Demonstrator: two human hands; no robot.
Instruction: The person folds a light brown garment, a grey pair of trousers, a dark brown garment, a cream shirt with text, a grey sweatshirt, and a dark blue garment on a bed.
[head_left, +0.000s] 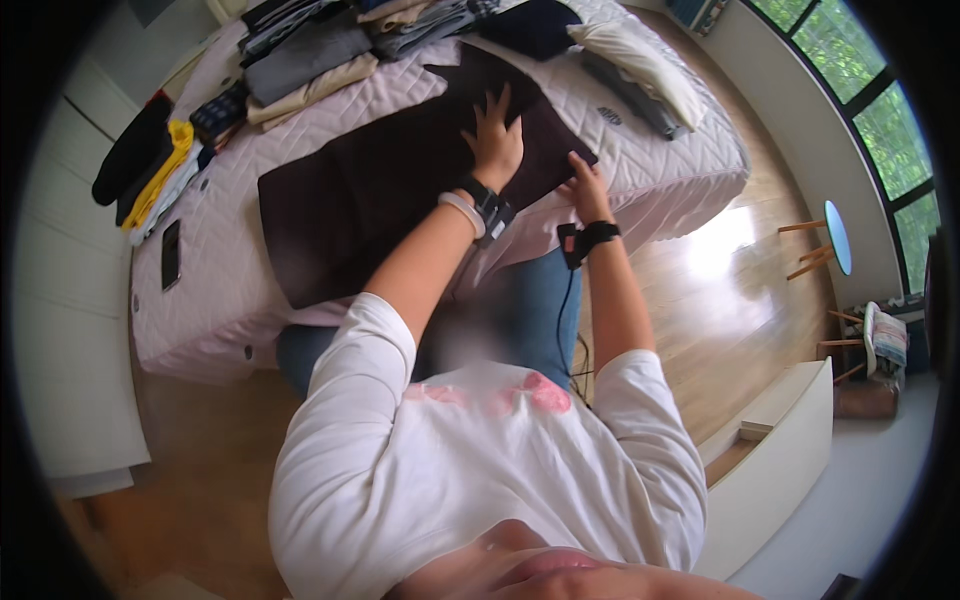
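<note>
A dark brown, nearly black garment (360, 187) lies spread across the edge of the bed in front of me. My left hand (496, 146) rests palm down on it with the fingers apart, holding nothing. At the garment's near right corner, my right hand (589, 186) grips the hem, its fingertips on top of the cloth. Whatever part of that hand is beneath the fabric is hidden. Both wrists carry black strapped devices, and a pale bangle (463, 214) circles the left one.
Folded clothes (311, 56) are stacked at the bed's far side. More folded clothes (157, 172) and a phone (171, 255) lie left on the quilted pink mattress cover (217, 300). A white pillow (637, 67) sits far right. A blue-topped stool (836, 236) stands by the window.
</note>
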